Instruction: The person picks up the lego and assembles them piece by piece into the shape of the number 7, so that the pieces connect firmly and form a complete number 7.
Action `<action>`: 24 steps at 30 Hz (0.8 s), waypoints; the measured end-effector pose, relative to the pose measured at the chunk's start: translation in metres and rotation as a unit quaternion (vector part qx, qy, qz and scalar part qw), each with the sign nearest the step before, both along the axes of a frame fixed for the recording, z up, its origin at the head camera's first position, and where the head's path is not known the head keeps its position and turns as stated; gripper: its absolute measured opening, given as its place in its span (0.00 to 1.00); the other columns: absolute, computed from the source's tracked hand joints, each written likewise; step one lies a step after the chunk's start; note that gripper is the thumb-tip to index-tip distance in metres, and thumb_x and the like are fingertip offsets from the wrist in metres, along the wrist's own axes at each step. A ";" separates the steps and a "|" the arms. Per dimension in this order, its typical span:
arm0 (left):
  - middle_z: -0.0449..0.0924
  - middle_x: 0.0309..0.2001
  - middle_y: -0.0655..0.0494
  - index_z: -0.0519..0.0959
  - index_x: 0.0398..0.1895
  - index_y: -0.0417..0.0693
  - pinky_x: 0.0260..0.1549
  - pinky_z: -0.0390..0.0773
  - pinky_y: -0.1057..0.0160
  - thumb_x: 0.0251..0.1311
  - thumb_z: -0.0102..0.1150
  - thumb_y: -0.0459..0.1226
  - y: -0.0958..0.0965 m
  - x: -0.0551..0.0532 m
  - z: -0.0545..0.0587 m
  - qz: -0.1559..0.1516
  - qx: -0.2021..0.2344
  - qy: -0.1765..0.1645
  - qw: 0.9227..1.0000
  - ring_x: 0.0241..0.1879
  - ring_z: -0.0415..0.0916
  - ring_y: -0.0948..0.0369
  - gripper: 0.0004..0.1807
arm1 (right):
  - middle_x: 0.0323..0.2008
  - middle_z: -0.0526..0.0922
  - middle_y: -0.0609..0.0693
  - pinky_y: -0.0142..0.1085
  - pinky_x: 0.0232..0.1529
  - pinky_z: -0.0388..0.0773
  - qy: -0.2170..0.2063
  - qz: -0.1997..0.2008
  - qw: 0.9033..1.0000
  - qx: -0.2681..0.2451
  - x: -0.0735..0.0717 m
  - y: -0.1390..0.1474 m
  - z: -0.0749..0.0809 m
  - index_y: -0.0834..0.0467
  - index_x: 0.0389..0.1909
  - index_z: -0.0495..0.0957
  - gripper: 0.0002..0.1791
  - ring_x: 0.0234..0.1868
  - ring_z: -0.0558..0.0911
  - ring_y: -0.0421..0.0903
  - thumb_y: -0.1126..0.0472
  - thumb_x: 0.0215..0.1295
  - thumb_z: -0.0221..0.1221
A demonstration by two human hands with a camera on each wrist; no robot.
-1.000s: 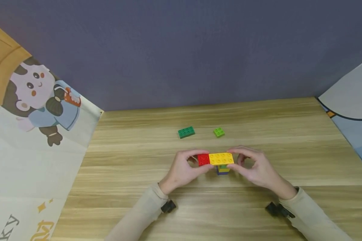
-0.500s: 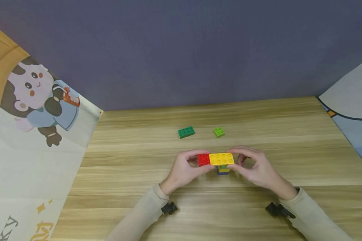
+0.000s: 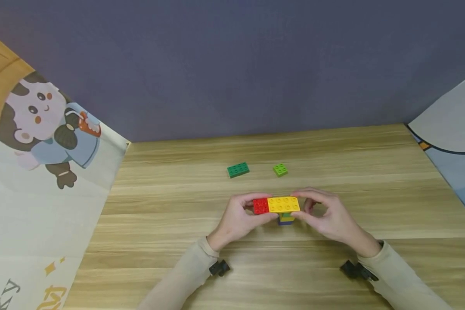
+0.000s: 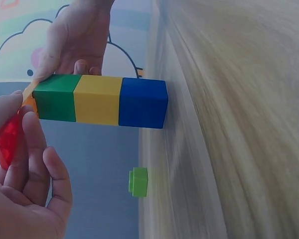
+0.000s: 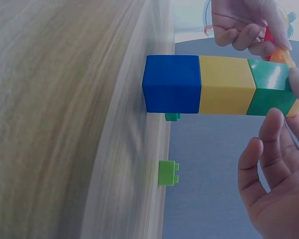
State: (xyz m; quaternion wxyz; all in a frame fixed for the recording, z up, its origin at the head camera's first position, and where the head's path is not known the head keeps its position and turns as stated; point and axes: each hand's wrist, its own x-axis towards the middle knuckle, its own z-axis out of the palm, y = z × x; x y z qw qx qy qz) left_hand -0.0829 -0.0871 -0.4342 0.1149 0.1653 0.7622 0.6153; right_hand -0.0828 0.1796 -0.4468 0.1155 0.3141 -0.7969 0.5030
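A tower of a blue brick (image 4: pixel 143 103), a yellow brick (image 4: pixel 97 100) and a green brick (image 4: pixel 56 98) stands upright on the table. Across its top lies a flat yellow brick (image 3: pixel 283 204), with a red brick (image 3: pixel 261 206) next to its left end. My left hand (image 3: pixel 238 221) pinches the red brick between thumb and fingers, its thumb tip reaching the yellow brick's near edge. At the other end, my right hand (image 3: pixel 329 215) pinches the flat yellow brick and touches the green one below. Fingers partly hide where the red and yellow pieces join.
Behind the tower lie a dark green brick (image 3: pixel 238 169) and a small lime green brick (image 3: pixel 280 169), on the wooden table (image 3: pixel 170 181). A dark blue-grey wall (image 3: pixel 232 69) rises along the table's far edge. Printed panels stand at both sides.
My left thumb has slid slightly right along the near edge of the flat yellow brick. My right hand and the tower stay almost still; the head view has shifted a little.
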 end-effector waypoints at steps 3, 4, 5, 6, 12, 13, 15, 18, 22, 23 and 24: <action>0.90 0.55 0.45 0.85 0.62 0.43 0.38 0.85 0.71 0.61 0.77 0.35 0.000 0.000 0.001 -0.003 0.009 -0.006 1.000 0.41 0.83 0.67 0.25 | 0.44 0.90 0.49 0.27 0.32 0.80 0.000 0.001 1.000 0.002 -0.001 0.000 0.000 0.59 0.56 0.86 0.31 0.28 0.77 0.34 0.78 0.47 0.78; 0.90 0.55 0.45 0.85 0.62 0.42 0.39 0.85 0.71 0.61 0.77 0.34 0.000 0.000 0.001 -0.004 0.011 -0.006 1.000 0.41 0.84 0.67 0.25 | 0.44 0.90 0.49 0.28 0.32 0.80 0.000 0.001 1.000 0.003 -0.001 0.000 0.000 0.59 0.56 0.87 0.31 0.28 0.77 0.34 0.78 0.47 0.78; 0.90 0.55 0.44 0.85 0.62 0.42 0.39 0.85 0.71 0.61 0.77 0.34 0.000 0.000 0.001 -0.005 0.013 -0.007 1.000 0.40 0.84 0.67 0.24 | 0.44 0.90 0.49 0.27 0.32 0.80 -0.001 0.001 1.000 0.003 -0.001 0.000 0.000 0.59 0.56 0.87 0.31 0.28 0.77 0.34 0.78 0.47 0.78; 0.90 0.55 0.44 0.85 0.62 0.41 0.39 0.85 0.71 0.61 0.77 0.34 0.000 -0.001 0.001 -0.006 0.014 -0.008 1.000 0.40 0.84 0.67 0.24 | 0.44 0.90 0.49 0.28 0.32 0.80 -0.001 0.001 1.000 0.003 -0.001 0.000 0.000 0.59 0.56 0.87 0.31 0.28 0.77 0.34 0.78 0.47 0.78; 0.90 0.54 0.44 0.85 0.62 0.40 0.40 0.86 0.69 0.61 0.77 0.34 0.000 -0.002 0.002 -0.015 0.019 -0.016 1.000 0.40 0.85 0.67 0.25 | 0.44 0.90 0.49 0.26 0.33 0.79 0.002 0.002 1.000 0.004 -0.002 0.001 -0.001 0.59 0.55 0.87 0.32 0.28 0.77 0.34 0.78 0.46 0.78; 0.90 0.54 0.44 0.85 0.62 0.40 0.41 0.87 0.69 0.61 0.77 0.34 -0.001 -0.003 0.002 -0.017 0.020 -0.017 0.999 0.40 0.85 0.67 0.25 | 0.44 0.90 0.49 0.26 0.33 0.79 0.004 0.002 1.000 0.003 -0.003 0.001 -0.001 0.59 0.55 0.87 0.32 0.28 0.77 0.34 0.78 0.46 0.79; 0.90 0.54 0.44 0.85 0.62 0.40 0.41 0.87 0.69 0.62 0.76 0.34 -0.001 -0.003 0.002 -0.022 0.021 -0.019 0.999 0.41 0.85 0.67 0.25 | 0.44 0.90 0.50 0.25 0.34 0.79 0.006 0.002 1.000 0.001 -0.003 0.001 -0.001 0.60 0.55 0.87 0.31 0.28 0.77 0.35 0.78 0.45 0.79; 0.90 0.55 0.46 0.84 0.63 0.40 0.42 0.87 0.69 0.62 0.77 0.34 -0.002 -0.004 0.002 -0.026 0.022 -0.024 0.999 0.41 0.85 0.67 0.25 | 0.44 0.90 0.51 0.25 0.34 0.79 0.004 0.001 1.000 -0.002 -0.003 0.000 -0.001 0.60 0.54 0.87 0.31 0.28 0.77 0.35 0.77 0.45 0.79; 0.91 0.55 0.46 0.84 0.63 0.41 0.42 0.87 0.69 0.61 0.77 0.34 -0.002 -0.004 0.002 -0.027 0.024 -0.028 0.999 0.41 0.86 0.67 0.26 | 0.43 0.90 0.50 0.26 0.33 0.78 -0.003 0.001 1.000 0.000 -0.003 0.001 0.000 0.60 0.54 0.87 0.31 0.28 0.77 0.35 0.77 0.45 0.79; 0.91 0.54 0.46 0.84 0.63 0.41 0.42 0.87 0.69 0.61 0.77 0.34 -0.002 -0.004 0.002 -0.026 0.024 -0.029 0.999 0.41 0.86 0.67 0.25 | 0.43 0.90 0.50 0.26 0.33 0.78 -0.004 0.001 1.000 0.001 -0.003 0.001 0.000 0.60 0.54 0.87 0.30 0.28 0.77 0.35 0.77 0.46 0.79; 0.91 0.54 0.46 0.85 0.63 0.41 0.41 0.87 0.69 0.61 0.77 0.34 -0.002 -0.004 0.001 -0.025 0.023 -0.028 0.999 0.41 0.86 0.67 0.25 | 0.42 0.90 0.50 0.26 0.32 0.78 -0.005 0.001 1.000 0.003 -0.003 0.001 0.001 0.59 0.54 0.87 0.30 0.28 0.77 0.35 0.77 0.46 0.79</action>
